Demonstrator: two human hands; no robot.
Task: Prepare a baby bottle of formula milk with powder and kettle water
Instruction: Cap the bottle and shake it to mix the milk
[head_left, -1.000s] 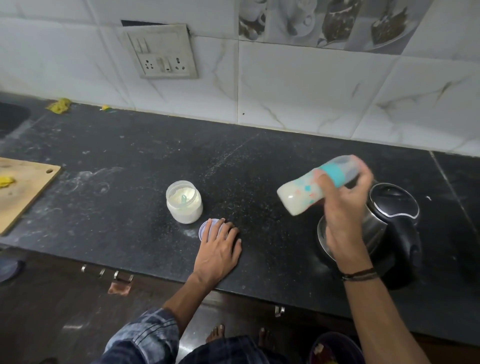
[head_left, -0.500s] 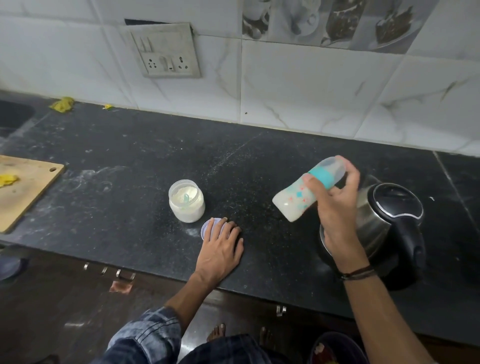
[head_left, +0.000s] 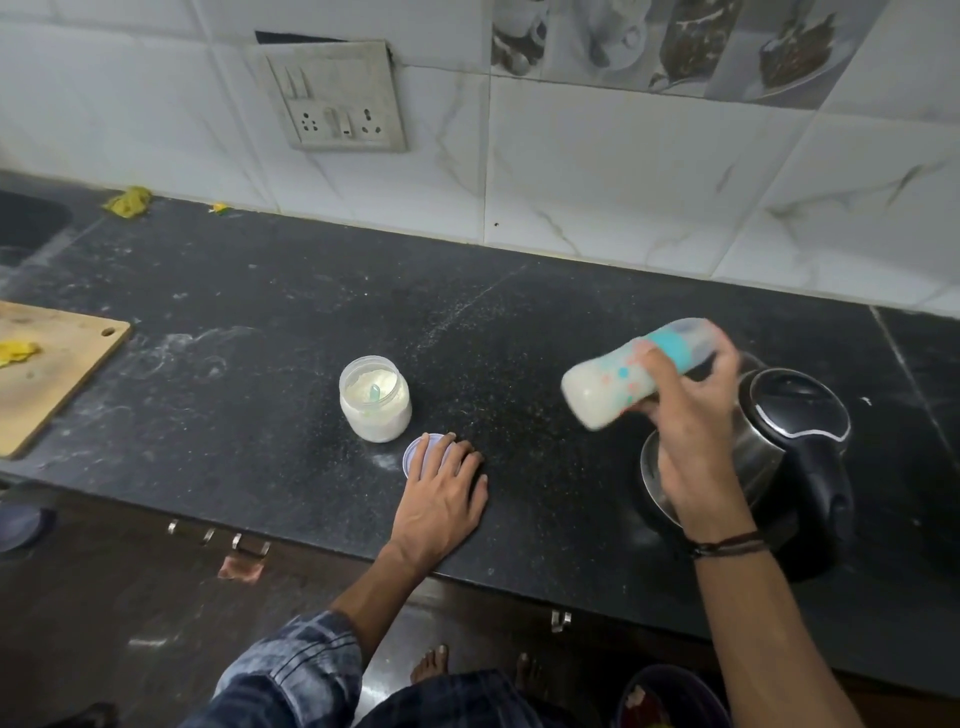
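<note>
With the fingers (head_left: 660, 374) of the right hand (head_left: 691, 441) clamped round the baby bottle (head_left: 602, 395) near its teal collar, holds it tilted in the air, just left of the kettle (head_left: 800, 415). Rests the left hand (head_left: 441, 493), fingers straight, on a lid (head_left: 414, 451) farther left of the kettle. Probably handles as stiff, smooth plastic weighted by sloshing milk; best gripped at the waist, below the collar.

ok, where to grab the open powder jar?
Round the body of the powder jar, from its left: it stands upright, lidless, scoop inside, so no top grasp, and the left hand rests on the lid at its near right.
</note>
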